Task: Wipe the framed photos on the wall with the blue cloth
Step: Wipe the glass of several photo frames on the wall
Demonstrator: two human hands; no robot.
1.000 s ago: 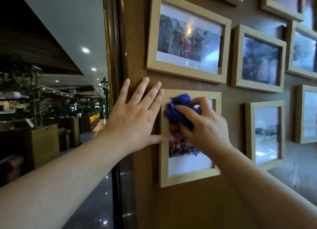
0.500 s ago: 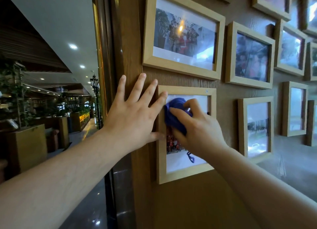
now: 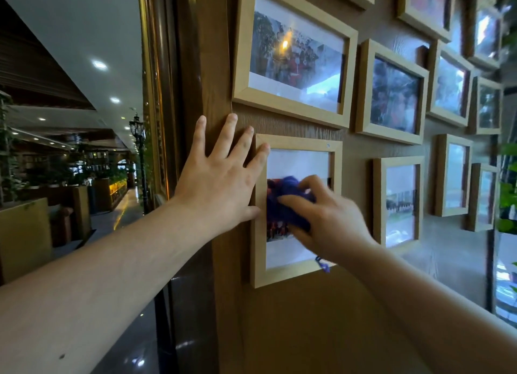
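Right hand (image 3: 330, 219) bunched on blue cloth (image 3: 285, 203), seemingly against framed photo (image 3: 296, 161); left hand (image 3: 221, 177) flat, open beside.

Cloth (image 3: 282, 203) on framed photo (image 3: 296, 144), under right hand (image 3: 327, 219); left hand (image 3: 218, 186) at frame's left edge

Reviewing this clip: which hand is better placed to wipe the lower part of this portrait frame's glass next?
Right. The right hand already grips the blue cloth against the glass of the portrait frame, mid-picture, just above the unwiped lower part. The left hand lies flat, empty, bracing the frame's left edge.
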